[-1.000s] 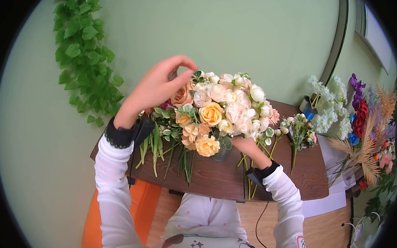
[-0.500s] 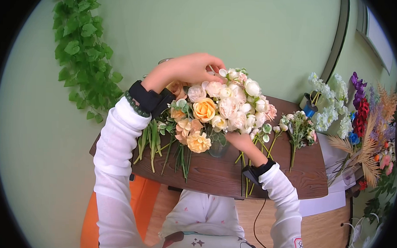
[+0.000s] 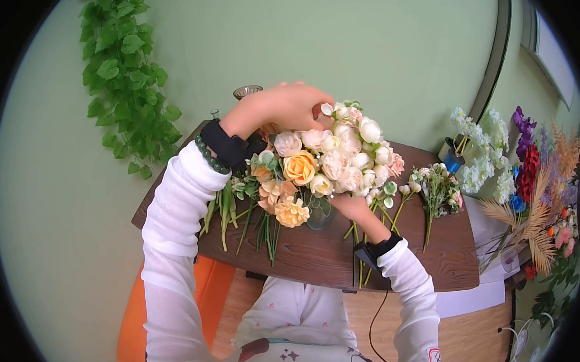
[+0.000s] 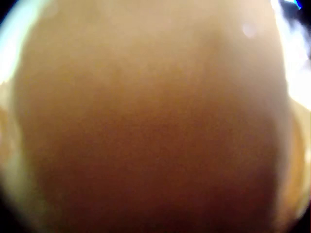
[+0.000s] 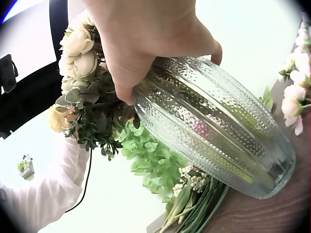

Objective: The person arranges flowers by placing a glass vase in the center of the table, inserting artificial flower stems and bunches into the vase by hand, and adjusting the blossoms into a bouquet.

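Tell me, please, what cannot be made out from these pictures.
1) Head view: whether the left hand's grip holds something; its back hides most fingertips.
2) Right wrist view: mouth of the clear ribbed glass vase, covered by the right hand's grip.
3) Same view: what the small pink patch is; bumpy glass distorts it.
4) Same view: pale pink-white blossoms, cut off by the right edge.
5) Left wrist view: nearly everything; a blurred surface nearly fills the frame.

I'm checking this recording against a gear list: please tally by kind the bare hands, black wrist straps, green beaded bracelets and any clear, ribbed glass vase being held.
Bare hands: 2
Black wrist straps: 2, one per wrist
Green beaded bracelet: 1, on the left wrist
Clear, ribbed glass vase: 1, gripped near its mouth
Total: 6
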Tool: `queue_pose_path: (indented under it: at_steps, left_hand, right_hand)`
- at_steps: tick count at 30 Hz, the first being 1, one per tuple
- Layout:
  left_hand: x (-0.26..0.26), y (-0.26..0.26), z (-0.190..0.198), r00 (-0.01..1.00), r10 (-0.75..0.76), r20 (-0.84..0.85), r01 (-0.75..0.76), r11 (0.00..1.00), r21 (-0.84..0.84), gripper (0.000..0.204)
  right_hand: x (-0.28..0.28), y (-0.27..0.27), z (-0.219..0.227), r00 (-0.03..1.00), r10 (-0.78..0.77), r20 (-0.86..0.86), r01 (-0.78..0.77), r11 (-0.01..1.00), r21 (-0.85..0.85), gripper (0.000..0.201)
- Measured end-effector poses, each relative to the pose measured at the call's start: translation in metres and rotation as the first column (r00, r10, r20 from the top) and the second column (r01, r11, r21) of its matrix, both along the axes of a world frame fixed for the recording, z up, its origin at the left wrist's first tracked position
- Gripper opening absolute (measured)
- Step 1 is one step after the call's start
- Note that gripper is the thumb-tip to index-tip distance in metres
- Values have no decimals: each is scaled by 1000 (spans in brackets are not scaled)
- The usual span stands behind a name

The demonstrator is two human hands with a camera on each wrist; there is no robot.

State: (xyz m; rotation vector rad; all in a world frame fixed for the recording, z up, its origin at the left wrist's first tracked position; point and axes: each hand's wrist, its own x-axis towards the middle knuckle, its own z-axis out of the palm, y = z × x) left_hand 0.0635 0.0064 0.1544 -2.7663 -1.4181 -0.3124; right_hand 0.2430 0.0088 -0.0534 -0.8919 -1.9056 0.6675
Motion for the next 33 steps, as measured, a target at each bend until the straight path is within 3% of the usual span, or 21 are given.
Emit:
queue_pose_path:
  at_steps: [1, 4, 10, 17, 20, 23, 26, 29, 33]
  left_hand:
    - [1, 4, -2, 1000, -2, 29, 4, 998, -61, 45]
    - [-3, 15, -11, 994, -45, 95, 55, 993, -102, 46]
    - [-5, 24, -17, 974, -163, 157, 182, 977, -112, 50]
    - [-7, 24, -20, 942, -262, 208, 298, 940, -166, 53]
    - [-4, 17, -15, 946, -287, 147, 307, 942, -134, 43]
    - [0, 11, -8, 980, -189, 64, 199, 950, -242, 55]
    - [-1, 14, -10, 975, -217, 42, 221, 963, -157, 52]
    - [-6, 20, -18, 971, -209, 120, 222, 969, -108, 49]
    - [-8, 21, -21, 960, -224, 167, 239, 968, -75, 45]
  right_hand:
    - [0, 0, -1, 999, -22, 46, 17, 994, 104, 42]
    - [1, 2, 2, 985, -52, 162, 53, 999, -3, 42]
    - [0, 0, 1, 999, -3, 35, 2, 1000, 31, 40]
    - [0, -4, 6, 998, 4, 60, 0, 998, -64, 40]
    - [1, -3, 3, 1000, 3, 15, -2, 999, -50, 39]
    - [1, 1, -1, 999, 1, 50, -1, 1000, 5, 38]
    - [1, 1, -2, 999, 11, 37, -12, 1000, 6, 38]
    - [1, -1, 0, 1000, 4, -2, -4, 1000, -13, 37]
    - [2, -5, 10, 996, -10, 91, 18, 996, -88, 37]
